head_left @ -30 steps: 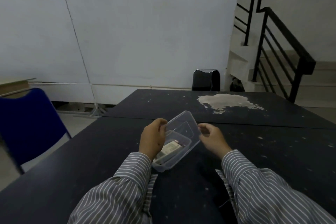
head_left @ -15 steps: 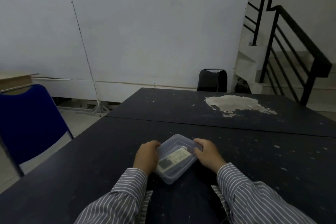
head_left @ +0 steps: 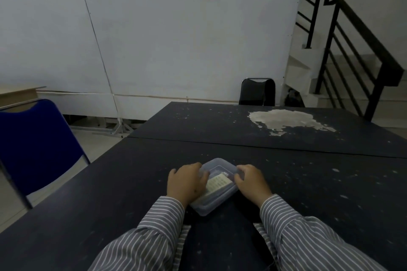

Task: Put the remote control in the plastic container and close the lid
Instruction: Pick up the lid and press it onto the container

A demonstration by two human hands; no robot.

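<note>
A clear plastic container (head_left: pixel 207 207) lies on the dark table (head_left: pixel 132 182) in front of me, with its clear lid (head_left: pixel 217 166) lying flat on top. The white remote control (head_left: pixel 218 182) shows through the lid, inside the box. My left hand (head_left: pixel 187 180) rests palm down on the lid's left side, fingers spread over the edge. Curled over the lid's right edge is my right hand (head_left: pixel 251 181), pressing on it. Both striped sleeves reach in from below.
A blue chair (head_left: pixel 33 145) stands at the table's left edge. A black chair (head_left: pixel 257 91) sits at the far end, next to a staircase with a black railing (head_left: pixel 361 46). A pale worn patch (head_left: pixel 284 120) marks the far tabletop.
The lid was tilted up over the container a second ago; it has come down flat onto the box. Both hands have shifted onto the lid's sides.
</note>
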